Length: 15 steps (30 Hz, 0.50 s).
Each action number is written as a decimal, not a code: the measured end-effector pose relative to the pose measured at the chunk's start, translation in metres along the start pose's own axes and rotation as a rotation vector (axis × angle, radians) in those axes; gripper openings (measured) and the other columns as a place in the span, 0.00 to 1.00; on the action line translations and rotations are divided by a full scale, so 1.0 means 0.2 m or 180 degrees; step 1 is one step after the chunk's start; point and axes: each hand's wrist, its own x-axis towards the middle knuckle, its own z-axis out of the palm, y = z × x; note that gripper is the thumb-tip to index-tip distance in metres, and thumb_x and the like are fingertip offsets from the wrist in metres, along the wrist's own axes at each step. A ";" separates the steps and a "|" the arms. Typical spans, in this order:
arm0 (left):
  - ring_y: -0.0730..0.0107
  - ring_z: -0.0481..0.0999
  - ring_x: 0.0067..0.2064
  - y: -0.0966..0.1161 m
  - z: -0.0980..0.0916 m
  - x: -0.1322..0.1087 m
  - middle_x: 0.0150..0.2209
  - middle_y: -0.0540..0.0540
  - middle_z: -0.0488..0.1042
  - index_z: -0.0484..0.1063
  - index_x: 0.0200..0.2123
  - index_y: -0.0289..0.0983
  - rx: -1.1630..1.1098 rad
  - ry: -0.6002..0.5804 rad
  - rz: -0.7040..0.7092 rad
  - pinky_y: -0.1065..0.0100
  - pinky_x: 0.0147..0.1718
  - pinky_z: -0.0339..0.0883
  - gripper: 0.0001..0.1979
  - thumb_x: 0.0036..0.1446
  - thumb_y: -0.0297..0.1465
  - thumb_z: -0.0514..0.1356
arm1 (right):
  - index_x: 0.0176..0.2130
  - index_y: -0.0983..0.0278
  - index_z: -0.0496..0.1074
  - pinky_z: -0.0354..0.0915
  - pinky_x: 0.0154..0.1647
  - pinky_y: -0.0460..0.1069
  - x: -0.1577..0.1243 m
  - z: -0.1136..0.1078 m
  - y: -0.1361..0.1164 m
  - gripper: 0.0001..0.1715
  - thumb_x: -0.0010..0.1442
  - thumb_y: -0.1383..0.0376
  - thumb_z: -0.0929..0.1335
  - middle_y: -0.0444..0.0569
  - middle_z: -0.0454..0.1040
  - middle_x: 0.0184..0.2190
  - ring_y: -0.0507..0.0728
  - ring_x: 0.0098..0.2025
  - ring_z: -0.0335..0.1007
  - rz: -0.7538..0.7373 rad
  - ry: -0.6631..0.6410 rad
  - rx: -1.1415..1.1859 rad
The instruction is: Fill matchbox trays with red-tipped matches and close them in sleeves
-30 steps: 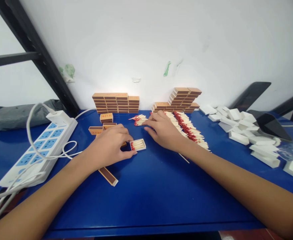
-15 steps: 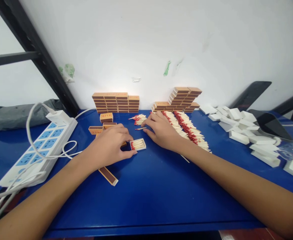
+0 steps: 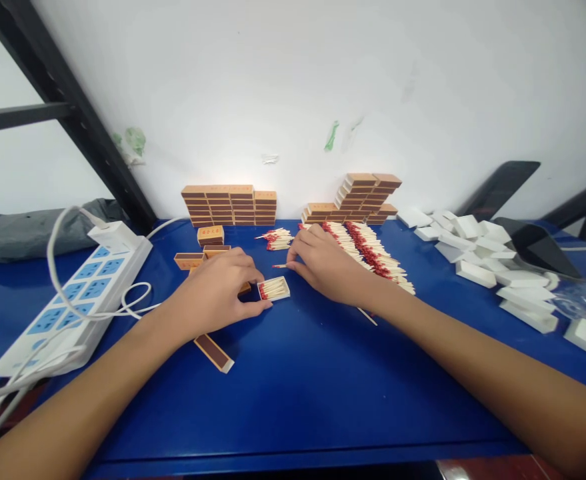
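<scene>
My left hand (image 3: 225,287) grips a small white matchbox tray (image 3: 281,297) by its left end, between thumb and fingers. Inside it lie several matches (image 3: 273,289), red heads to the left. My right hand (image 3: 327,267) is just beyond the tray's right side, thumb and fingertips pinched on a match (image 3: 279,267) whose red head points left. Behind the fingertips sits a small heap of matches (image 3: 279,240). Long rows of matches (image 3: 380,257) spread beside and partly under my right hand. Matchbox sleeves (image 3: 190,261) are partly covered by my left hand.
Stacked matchboxes (image 3: 227,205) stand against the wall at left, with another stack (image 3: 367,193) at right. White trays (image 3: 475,273) lie heaped on the right. A power strip (image 3: 73,300) with loose cables flanks my left arm. One sleeve (image 3: 215,353) rests nearer me.
My right fingertips have drawn slightly closer to me with the match, toward the tray's level. My left hand keeps its hold on the tray. The whole view has shifted slightly.
</scene>
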 end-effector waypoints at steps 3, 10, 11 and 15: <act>0.53 0.78 0.47 0.00 0.00 0.00 0.40 0.42 0.82 0.84 0.44 0.36 -0.0013 0.0019 0.0012 0.54 0.47 0.74 0.14 0.63 0.40 0.71 | 0.41 0.65 0.76 0.61 0.53 0.59 -0.02 -0.04 -0.06 0.11 0.75 0.67 0.65 0.56 0.74 0.42 0.64 0.47 0.61 -0.0302 0.0011 0.0111; 0.54 0.77 0.45 -0.01 0.00 0.00 0.38 0.42 0.81 0.84 0.42 0.36 0.0021 -0.0006 0.0024 0.55 0.45 0.73 0.14 0.63 0.42 0.70 | 0.44 0.65 0.76 0.63 0.55 0.59 -0.04 -0.03 -0.12 0.09 0.75 0.67 0.66 0.57 0.75 0.45 0.63 0.50 0.63 -0.0454 -0.0007 0.0422; 0.54 0.77 0.45 -0.01 0.00 0.00 0.38 0.42 0.81 0.84 0.42 0.36 0.0015 -0.0001 0.0022 0.55 0.45 0.73 0.14 0.63 0.42 0.70 | 0.44 0.64 0.76 0.63 0.56 0.59 -0.04 -0.04 -0.11 0.07 0.75 0.67 0.67 0.56 0.75 0.45 0.63 0.50 0.63 -0.0432 0.0005 0.0512; 0.54 0.77 0.46 0.00 0.00 0.00 0.39 0.42 0.81 0.84 0.42 0.37 -0.0001 -0.0011 -0.0006 0.55 0.47 0.73 0.14 0.63 0.41 0.70 | 0.42 0.62 0.75 0.64 0.54 0.58 -0.05 -0.06 -0.08 0.05 0.73 0.67 0.69 0.54 0.74 0.44 0.63 0.50 0.64 -0.0329 -0.0018 0.0654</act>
